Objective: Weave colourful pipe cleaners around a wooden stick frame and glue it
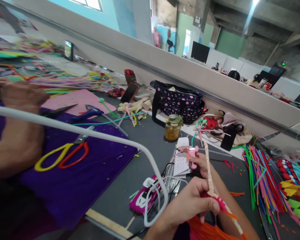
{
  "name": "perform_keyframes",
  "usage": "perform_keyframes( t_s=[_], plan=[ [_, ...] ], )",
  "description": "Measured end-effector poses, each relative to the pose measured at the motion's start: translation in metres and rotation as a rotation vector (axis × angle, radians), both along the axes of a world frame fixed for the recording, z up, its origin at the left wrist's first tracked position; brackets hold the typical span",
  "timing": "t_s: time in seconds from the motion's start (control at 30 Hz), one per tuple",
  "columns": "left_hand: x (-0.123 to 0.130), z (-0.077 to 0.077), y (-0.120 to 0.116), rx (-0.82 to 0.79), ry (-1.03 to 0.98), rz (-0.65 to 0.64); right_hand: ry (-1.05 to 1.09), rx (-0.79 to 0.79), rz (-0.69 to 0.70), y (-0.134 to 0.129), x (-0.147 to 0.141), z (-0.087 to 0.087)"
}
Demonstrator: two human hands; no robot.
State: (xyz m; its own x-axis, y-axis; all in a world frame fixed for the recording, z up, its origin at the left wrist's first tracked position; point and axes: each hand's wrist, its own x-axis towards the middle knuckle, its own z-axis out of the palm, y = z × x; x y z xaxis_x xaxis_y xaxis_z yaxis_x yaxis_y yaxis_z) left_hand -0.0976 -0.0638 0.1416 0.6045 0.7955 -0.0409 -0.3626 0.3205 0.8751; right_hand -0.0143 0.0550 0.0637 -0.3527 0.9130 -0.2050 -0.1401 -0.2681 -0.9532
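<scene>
My left hand (196, 200) pinches a craft piece between thumb and fingers. The piece has a long cream braided strip (208, 166) that stands up past the hand, and a pink and orange fuzzy part (221, 204) below the thumb. Further forward, my right hand (202, 165) is closed around a small pink glue gun (193, 156), its nozzle pointing left above some white paper slips (182, 166). My left hand partly covers the right forearm. Orange material (207, 230) lies under my hands at the bottom edge.
Left, a co-worker's hand (22, 96) is over a purple cloth (110, 156) with yellow-and-red scissors (73, 150). A white curved tube (130, 141) crosses in front. A jar (173, 128), a patterned bag (177, 101) and colourful pipe cleaners (263, 180) stand or lie around.
</scene>
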Motion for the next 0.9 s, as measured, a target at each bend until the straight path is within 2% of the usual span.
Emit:
perform_keyframes(
  t_s=[0.13, 0.33, 0.47, 0.53, 0.63, 0.83, 0.9],
  plan=[
    [0.003, -0.004, 0.005, 0.001, 0.013, 0.035, -0.007, -0.043, -0.024, 0.01, -0.004, -0.011],
    [0.008, -0.004, 0.014, 0.031, 0.035, 0.062, -0.04, -0.021, -0.112, 0.018, 0.007, -0.029],
    [0.013, -0.007, 0.022, 0.021, 0.068, 0.066, -0.065, 0.022, -0.123, 0.016, 0.018, -0.029],
    [0.015, -0.01, 0.026, 0.016, 0.069, 0.079, -0.088, 0.083, -0.169, 0.01, 0.031, -0.021],
    [0.017, -0.014, 0.031, 0.013, 0.049, 0.119, -0.138, 0.242, -0.252, -0.007, 0.064, -0.001],
    [0.03, -0.018, 0.038, 0.0, 0.108, 0.158, -0.089, 0.269, -0.346, -0.076, 0.141, 0.044],
    [0.037, -0.017, 0.039, -0.005, 0.143, 0.164, -0.063, 0.266, -0.282, -0.098, 0.156, 0.051]
  ],
)
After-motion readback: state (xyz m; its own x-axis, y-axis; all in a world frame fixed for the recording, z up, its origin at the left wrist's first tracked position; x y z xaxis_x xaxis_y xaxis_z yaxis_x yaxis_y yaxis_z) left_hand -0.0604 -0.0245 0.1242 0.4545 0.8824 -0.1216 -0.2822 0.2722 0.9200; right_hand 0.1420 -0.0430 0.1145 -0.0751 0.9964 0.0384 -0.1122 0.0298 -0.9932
